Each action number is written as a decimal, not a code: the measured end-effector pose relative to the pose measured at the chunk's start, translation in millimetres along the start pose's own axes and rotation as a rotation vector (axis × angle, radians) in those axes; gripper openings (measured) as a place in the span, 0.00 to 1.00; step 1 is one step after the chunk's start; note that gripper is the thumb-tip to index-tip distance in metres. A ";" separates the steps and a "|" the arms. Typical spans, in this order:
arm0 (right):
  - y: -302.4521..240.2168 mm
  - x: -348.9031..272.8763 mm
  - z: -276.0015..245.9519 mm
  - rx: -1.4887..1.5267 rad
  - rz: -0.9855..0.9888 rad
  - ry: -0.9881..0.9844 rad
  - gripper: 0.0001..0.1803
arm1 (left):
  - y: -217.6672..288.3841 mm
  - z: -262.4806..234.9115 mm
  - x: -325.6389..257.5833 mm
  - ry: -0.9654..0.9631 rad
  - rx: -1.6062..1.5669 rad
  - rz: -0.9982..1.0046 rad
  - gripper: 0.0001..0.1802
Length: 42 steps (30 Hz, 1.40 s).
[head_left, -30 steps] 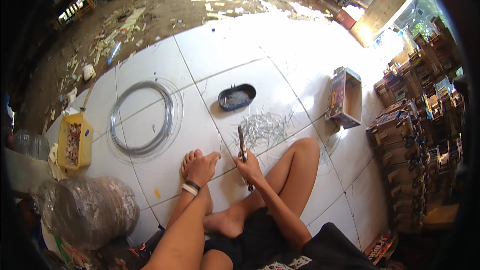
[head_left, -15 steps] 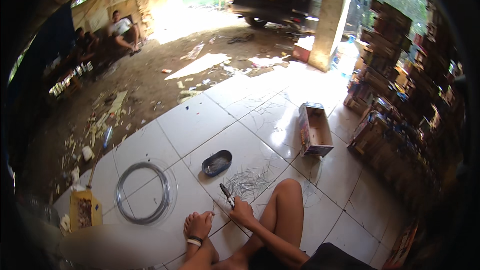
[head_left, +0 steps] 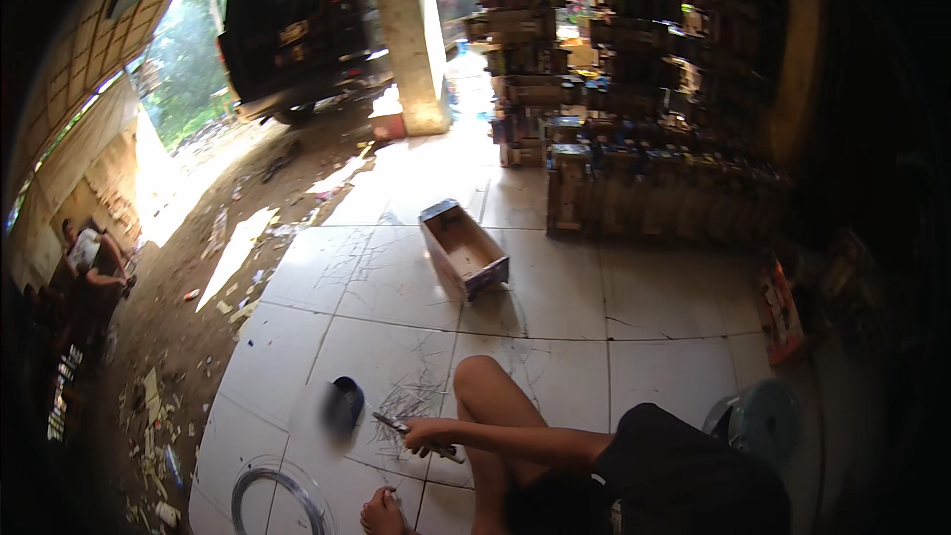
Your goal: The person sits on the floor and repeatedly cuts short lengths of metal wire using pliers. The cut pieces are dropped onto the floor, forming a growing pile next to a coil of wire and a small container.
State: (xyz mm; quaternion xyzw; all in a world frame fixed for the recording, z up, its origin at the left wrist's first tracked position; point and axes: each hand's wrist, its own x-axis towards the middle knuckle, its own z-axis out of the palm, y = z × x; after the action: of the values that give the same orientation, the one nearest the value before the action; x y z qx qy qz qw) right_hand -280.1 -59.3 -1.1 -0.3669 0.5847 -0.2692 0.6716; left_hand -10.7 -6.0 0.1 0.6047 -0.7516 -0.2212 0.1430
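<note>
My right hand (head_left: 426, 435) is closed around a pair of dark-handled pliers (head_left: 448, 452), their jaws pointing left. Under the jaws, a loose heap of short cut wire pieces (head_left: 408, 398) spreads on the white tiles. Skin with fingers or toes (head_left: 384, 512) shows at the bottom edge; whether my left hand is part of it, I cannot tell. A dark oval container (head_left: 347, 402), partly blurred, stands left of the wire heap. Farther down left lies a coil of grey wire (head_left: 315, 510), cut off by the picture's edge.
Beyond my raised knee (head_left: 485, 381) stands an open cardboard box (head_left: 486, 242). Stacks of filled boxes (head_left: 654, 183) line the far right, with a round greenish object (head_left: 758, 421) at near right. A pillar (head_left: 408, 50) and parked vehicle (head_left: 297, 30) are behind. A person (head_left: 91, 253) sits far left.
The whole view has swung to the right, so the box, coil and wire heap sit farther left. My left wrist and the yellow container have left the picture. The pliers stay in my right hand.
</note>
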 end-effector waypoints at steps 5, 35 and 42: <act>-21.4 -46.2 0.7 0.088 -0.263 -0.062 0.26 | -6.1 6.5 5.5 -0.016 -0.122 0.049 0.14; 76.9 -28.3 34.3 0.081 -0.299 0.369 0.22 | 3.2 17.2 38.6 -0.022 -0.366 -0.003 0.11; 59.4 -26.2 38.3 -0.092 -0.410 0.381 0.27 | 10.5 8.9 17.9 0.105 -0.386 0.055 0.11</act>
State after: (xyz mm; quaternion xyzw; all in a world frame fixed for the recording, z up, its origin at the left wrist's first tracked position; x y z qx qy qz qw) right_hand -250.9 3.0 -31.8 -0.4503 0.6256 -0.4366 0.4640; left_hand -27.9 -20.2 -3.2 0.5561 -0.7029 -0.3255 0.3014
